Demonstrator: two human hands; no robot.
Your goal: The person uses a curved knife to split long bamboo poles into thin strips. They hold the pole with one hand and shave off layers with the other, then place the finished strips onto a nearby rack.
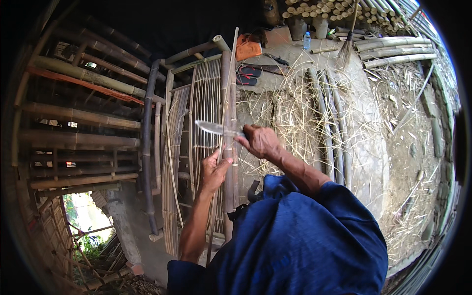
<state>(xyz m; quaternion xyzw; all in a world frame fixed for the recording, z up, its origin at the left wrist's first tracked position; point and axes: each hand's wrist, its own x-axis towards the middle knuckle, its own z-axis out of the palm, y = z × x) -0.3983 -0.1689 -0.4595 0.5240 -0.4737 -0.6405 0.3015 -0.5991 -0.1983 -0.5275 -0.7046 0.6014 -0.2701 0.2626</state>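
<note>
In my right hand is a knife, its fingers wrapped round the handle. The blade points left and lies across a long thin bamboo strip. My left hand is closed on that strip, just nearer to me than the blade. One end of the strip reaches far ahead; the other runs back along my left forearm. Beneath both hands is a bamboo bench or frame with a thick pole along its right side. Its slatted surface lies left of the pole.
Pale shavings litter the ground on the right, around several bamboo poles. Dark sandals, an orange bag, a water bottle and a broom are farther off. A bamboo rack stands on the left.
</note>
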